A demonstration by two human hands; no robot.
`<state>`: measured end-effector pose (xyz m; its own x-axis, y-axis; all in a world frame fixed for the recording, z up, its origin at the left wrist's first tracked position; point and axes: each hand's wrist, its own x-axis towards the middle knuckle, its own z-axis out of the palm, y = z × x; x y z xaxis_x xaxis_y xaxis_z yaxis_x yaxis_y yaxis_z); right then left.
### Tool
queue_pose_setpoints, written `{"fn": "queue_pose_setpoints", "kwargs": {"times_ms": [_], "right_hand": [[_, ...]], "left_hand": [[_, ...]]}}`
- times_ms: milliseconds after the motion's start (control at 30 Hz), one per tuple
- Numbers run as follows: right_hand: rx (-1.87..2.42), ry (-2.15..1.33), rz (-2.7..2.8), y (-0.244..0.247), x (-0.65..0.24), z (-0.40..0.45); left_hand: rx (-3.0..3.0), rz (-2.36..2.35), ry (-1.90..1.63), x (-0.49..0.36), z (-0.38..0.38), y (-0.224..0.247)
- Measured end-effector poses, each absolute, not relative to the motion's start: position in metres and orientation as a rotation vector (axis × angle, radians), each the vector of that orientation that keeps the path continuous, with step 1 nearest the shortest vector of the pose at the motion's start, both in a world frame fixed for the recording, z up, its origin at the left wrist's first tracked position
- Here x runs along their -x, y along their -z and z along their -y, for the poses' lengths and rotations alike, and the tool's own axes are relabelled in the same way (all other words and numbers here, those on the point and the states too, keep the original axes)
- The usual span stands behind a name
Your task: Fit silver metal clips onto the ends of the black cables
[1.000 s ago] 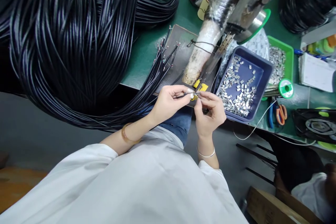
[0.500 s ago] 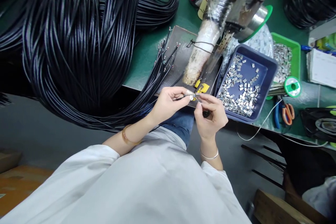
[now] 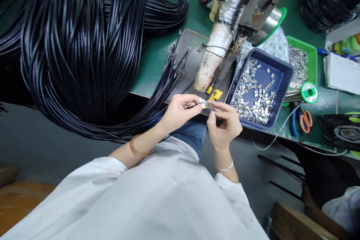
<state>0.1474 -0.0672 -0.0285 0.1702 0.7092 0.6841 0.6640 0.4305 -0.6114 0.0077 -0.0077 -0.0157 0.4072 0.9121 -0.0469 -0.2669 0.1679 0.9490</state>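
My left hand (image 3: 180,112) is closed in a pinch on the end of a black cable, just in front of the bench edge. My right hand (image 3: 225,122) meets it from the right, thumb and fingers closed around a small metal connector (image 3: 208,104) at the cable's tip. The fingers partly hide the connector and the thin wires. Behind the hands lie yellow parts (image 3: 216,95) below a wrapped white nozzle (image 3: 205,71). Black cables (image 3: 165,86) with stripped coloured ends rest on a dark board (image 3: 194,43) to the left of the nozzle.
A blue tray (image 3: 284,82) of metal connector shells stands at the right, before a green tray (image 3: 314,60). Near it are a solder spool (image 3: 309,92) and orange-and-blue pliers (image 3: 305,120). A large black cable bundle (image 3: 81,52) covers the left. A person sits at the lower right.
The whole view has shifted slightly, so the bench things appear a little further left. Both hands keep their hold at the cable end, with only small finger movement.
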Motion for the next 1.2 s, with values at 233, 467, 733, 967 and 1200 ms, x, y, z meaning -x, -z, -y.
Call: {"fn": "queue_pose_setpoints", "kwargs": {"times_ms": [233, 467, 733, 967, 1200], "right_hand": [[1.338, -0.016, 1.534, 0.025, -0.148, 0.069], [1.446, -0.097, 1.547, 0.011, -0.146, 0.069], [1.420, -0.125, 1.560, 0.005, -0.147, 0.069], [1.422, -0.135, 1.578, 0.004, -0.148, 0.069], [1.416, -0.134, 1.610, 0.003, -0.148, 0.070]], "left_hand": [[-0.970, -0.835, -0.958, -0.007, 0.008, 0.013], [-0.980, -0.852, -0.995, -0.007, 0.006, 0.010], [-1.071, -0.876, -1.032, -0.007, 0.006, 0.007], [-1.114, -0.891, -1.031, -0.006, 0.007, 0.007], [-1.104, -0.896, -1.032, -0.003, 0.007, 0.009]]}}
